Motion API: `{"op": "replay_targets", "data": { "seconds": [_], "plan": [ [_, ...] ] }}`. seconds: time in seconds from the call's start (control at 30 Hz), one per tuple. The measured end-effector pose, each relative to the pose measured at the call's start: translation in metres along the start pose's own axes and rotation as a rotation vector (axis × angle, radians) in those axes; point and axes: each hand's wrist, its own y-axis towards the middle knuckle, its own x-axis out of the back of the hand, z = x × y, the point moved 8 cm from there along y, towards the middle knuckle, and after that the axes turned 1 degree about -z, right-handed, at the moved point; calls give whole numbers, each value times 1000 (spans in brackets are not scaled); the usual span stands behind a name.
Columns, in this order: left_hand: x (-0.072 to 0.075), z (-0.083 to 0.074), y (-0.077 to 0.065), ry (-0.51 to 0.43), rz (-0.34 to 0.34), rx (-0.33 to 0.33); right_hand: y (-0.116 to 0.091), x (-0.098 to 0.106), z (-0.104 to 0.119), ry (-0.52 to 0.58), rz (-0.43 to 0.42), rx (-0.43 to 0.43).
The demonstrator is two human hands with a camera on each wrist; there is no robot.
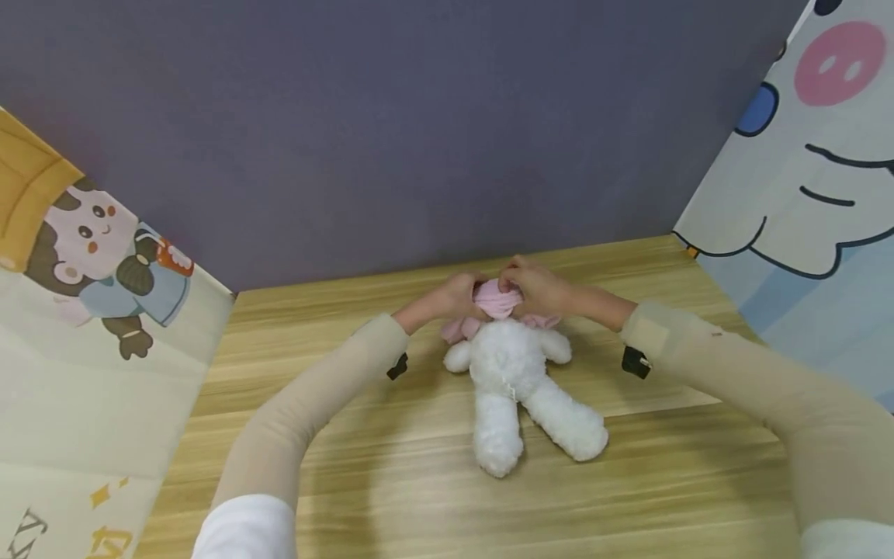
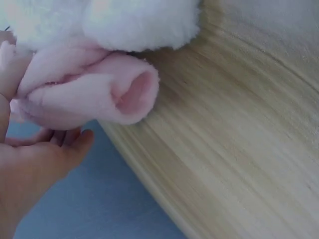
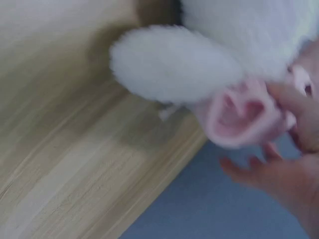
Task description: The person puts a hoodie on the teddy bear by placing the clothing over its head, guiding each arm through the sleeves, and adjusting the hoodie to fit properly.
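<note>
A white plush toy (image 1: 507,359) lies on its back on the wooden table, legs toward me. Pink fleece doll clothing (image 1: 497,298) is bunched around its head, with tube-like sleeve ends out to both sides. My left hand (image 1: 454,295) grips the clothing from the left; in the left wrist view, an open sleeve (image 2: 132,97) sticks out beside the thumb. On the other side my right hand (image 1: 539,286) pinches the fabric near the top of the head. The right wrist view shows a folded sleeve opening (image 3: 237,117) by those fingers. The toy's face is hidden.
The wooden table (image 1: 314,481) ends at a dark grey-blue wall panel (image 1: 433,140) close behind the hands. Cartoon-printed panels stand at the left (image 1: 70,404) and the right (image 1: 782,233).
</note>
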Motion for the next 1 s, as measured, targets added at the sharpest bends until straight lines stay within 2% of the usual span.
{"op": "replay_targets", "data": {
  "seconds": [0.13,0.2,0.27,0.37,0.5,0.63,0.8,0.87,1.0],
  "plan": [
    [0,-1,0,-3,-29,20,2,-1,-12,161,178,-82],
    [0,-2,-1,12,-56,11,3,-1,-14,172,211,-86],
    [-1,-4,-2,22,-88,-3,5,0,-15,140,202,-71],
    [-1,-5,-5,64,-156,-32,7,0,-12,59,139,-44],
    [-3,-8,-10,133,-241,-67,5,1,-2,-49,11,-16],
    [-6,-11,-16,180,-264,-63,0,-1,7,-136,-77,18],
    [0,-9,-25,180,-315,-41,-11,0,8,-154,-168,22],
    [3,-9,-30,198,-343,-58,-16,1,10,-204,-194,53],
    [3,-16,-38,342,-366,-138,-25,-2,21,-369,-257,165]
  ]
}}
